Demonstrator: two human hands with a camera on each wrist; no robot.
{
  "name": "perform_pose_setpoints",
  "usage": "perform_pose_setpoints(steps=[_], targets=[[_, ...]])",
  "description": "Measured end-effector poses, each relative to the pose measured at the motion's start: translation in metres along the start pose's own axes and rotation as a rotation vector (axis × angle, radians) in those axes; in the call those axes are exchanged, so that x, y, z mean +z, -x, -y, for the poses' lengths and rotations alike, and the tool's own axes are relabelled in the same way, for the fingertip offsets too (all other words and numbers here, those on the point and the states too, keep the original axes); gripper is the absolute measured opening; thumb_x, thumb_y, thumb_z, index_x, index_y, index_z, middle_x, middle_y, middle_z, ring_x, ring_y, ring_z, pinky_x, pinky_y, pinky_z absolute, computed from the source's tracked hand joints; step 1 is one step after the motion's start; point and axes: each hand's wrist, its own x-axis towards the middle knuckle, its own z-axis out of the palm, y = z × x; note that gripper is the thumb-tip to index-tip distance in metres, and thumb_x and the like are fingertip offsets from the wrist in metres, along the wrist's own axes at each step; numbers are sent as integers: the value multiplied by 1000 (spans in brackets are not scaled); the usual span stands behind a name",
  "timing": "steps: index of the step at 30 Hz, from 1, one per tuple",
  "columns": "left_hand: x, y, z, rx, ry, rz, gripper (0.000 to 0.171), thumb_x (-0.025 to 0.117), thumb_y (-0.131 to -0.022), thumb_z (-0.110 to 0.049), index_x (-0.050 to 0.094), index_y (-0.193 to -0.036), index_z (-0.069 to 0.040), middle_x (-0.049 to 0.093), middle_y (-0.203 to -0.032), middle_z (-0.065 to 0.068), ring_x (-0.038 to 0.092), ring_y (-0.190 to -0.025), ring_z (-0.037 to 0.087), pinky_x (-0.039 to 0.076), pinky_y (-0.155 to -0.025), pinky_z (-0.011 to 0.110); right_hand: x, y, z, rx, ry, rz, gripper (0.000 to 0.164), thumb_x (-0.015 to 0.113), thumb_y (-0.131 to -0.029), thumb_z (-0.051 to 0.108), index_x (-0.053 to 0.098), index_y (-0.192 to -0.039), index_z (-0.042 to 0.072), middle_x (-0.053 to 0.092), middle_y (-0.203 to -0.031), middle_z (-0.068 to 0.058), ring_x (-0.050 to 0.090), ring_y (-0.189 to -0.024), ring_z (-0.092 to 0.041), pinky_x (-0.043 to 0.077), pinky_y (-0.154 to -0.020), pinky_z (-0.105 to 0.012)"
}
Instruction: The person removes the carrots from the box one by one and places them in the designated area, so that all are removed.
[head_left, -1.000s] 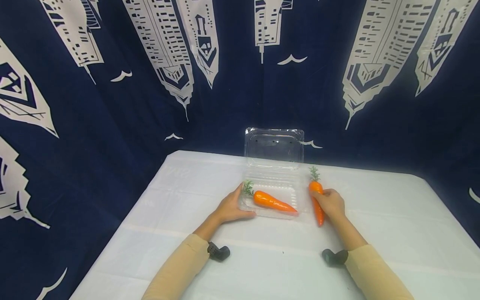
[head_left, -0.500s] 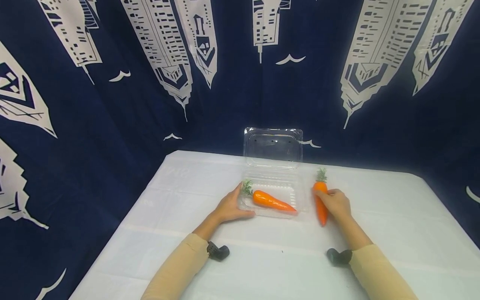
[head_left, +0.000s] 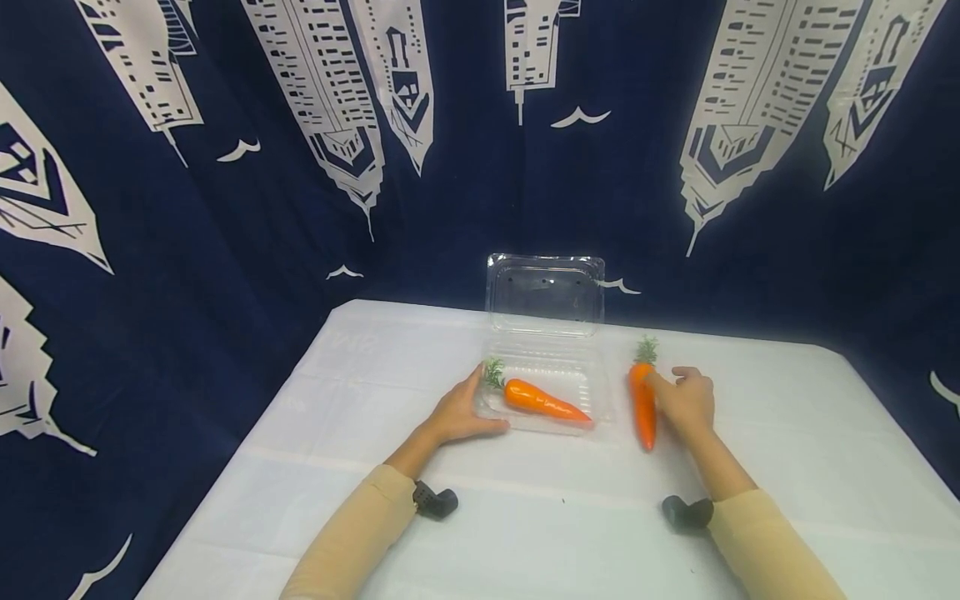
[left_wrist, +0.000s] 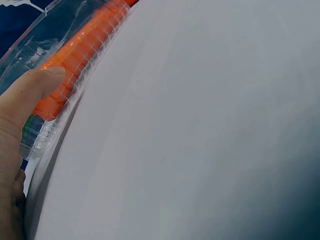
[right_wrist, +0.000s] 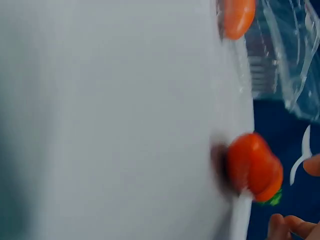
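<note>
A clear plastic clamshell container [head_left: 573, 382] sits on the table with its lid [head_left: 545, 293] raised at the back. One orange carrot [head_left: 543, 400] with green leaves lies inside it, leaves to the left. My left hand [head_left: 454, 417] holds the container's front left corner; in the left wrist view the thumb [left_wrist: 42, 82] rests against its front wall. A second carrot [head_left: 643, 408] lies on the table right of the container, leaves pointing away. Just right of it is my right hand [head_left: 690, 406]; in the right wrist view its fingers [right_wrist: 300, 227] are spread apart from that carrot [right_wrist: 252, 165].
A white cloth covers the table [head_left: 525, 533]. Behind it hangs a dark blue curtain [head_left: 465, 208] printed with white buildings and birds. Each wrist carries a small dark camera, such as the left one [head_left: 435, 502].
My right hand has moved the second carrot slightly right, away from the container, then let go and drawn off to the right. The left hand stays on the container.
</note>
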Motion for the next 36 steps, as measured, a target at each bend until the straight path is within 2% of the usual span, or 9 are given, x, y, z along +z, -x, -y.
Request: perform_pose_setpoints(steps=[4,7,12,16,22,28,32,36], targets=[[0,0,0,-8,3,4,119,73,-61,-64,11,-149,-13,27,-148,11,32,-131,31,30,-103,48,1,6,18,-70,-17,-45,59,54,-89,35,44,-127,-10,47,-116,-30,46,-103,-42,39,-87,-50],[0,0,0,-8,6,3,119,73,-61,-64,12,-149,-14,27,-148,11,32,-130,32,30,-103,49,3,11,33,-95,-35,-26,58,56,-88,37,46,-126,-7,54,-112,-28,51,-100,-39,42,-85,-47],[0,0,1,-6,6,-1,119,73,-61,-64,11,-149,-14,28,-148,11,32,-130,31,31,-102,50,12,19,53,-97,-54,62,58,56,-88,39,48,-124,-4,57,-111,-25,55,-95,-35,47,-77,-40],[-1,0,0,-6,11,1,119,73,-61,-64,12,-149,-14,27,-148,11,32,-131,31,30,-103,49,21,24,64,-103,-111,129,55,56,-88,37,48,-124,-4,58,-110,-25,61,-89,-35,51,-69,-34],[0,0,0,-1,1,-1,119,73,-61,-64,12,-149,-13,28,-148,12,33,-130,31,30,-103,47,36,29,80,-97,-173,208,53,58,-88,33,47,-125,-2,60,-109,-24,64,-86,-32,53,-72,-35],[1,0,2,-1,-1,-4,119,73,-61,-63,11,-149,-14,27,-149,10,32,-131,29,30,-103,46,52,30,87,-125,-124,270,51,58,-88,34,49,-125,0,60,-110,-22,62,-89,-29,52,-77,-36],[1,0,2,0,4,-6,119,73,-61,-64,12,-149,-15,27,-149,9,32,-131,28,30,-103,46,63,28,87,-212,-75,338,51,60,-87,32,50,-125,-1,58,-113,-22,58,-96,-32,49,-83,-41],[1,-1,2,2,0,-5,119,72,-60,-66,11,-149,-17,27,-149,7,32,-131,28,31,-103,47,74,27,85,-277,-80,391,49,63,-86,28,52,-123,-3,58,-111,-23,58,-94,-32,51,-80,-39]])
